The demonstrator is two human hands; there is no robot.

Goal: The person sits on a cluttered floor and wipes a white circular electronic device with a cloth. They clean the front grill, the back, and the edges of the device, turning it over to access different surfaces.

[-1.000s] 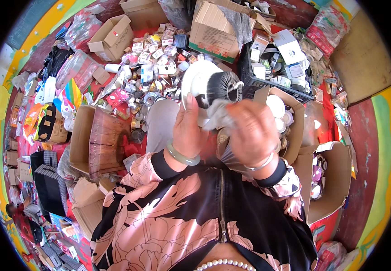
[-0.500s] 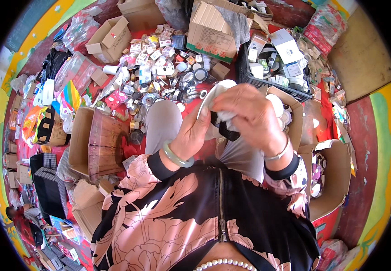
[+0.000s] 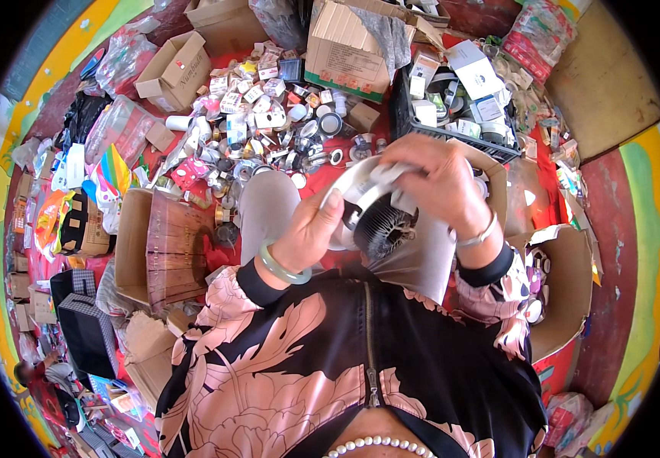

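Note:
A downlight (image 3: 380,227) with a round white rim and a black finned heat sink is held up over my lap. My left hand (image 3: 309,235) is closed on the left side of its rim, thumb on top. My right hand (image 3: 446,182) is closed over the far right side of the light, with a white cloth or tissue (image 3: 402,200) partly showing under its fingers. The fingertips of the right hand are partly hidden. The heat sink tilts toward me, fins showing.
Ahead lies a heap of small boxes and lamp parts (image 3: 269,118). A black crate (image 3: 463,137) of boxed items stands far right. Open cartons stand at my left (image 3: 133,243) and right (image 3: 566,305). A black bin (image 3: 86,336) is further left, and a person (image 3: 44,382) is at lower left.
The downlight has been tipped so its finned heat sink now shows below the rim. My right hand has shifted slightly right and up along it; the left keeps hold of the rim.

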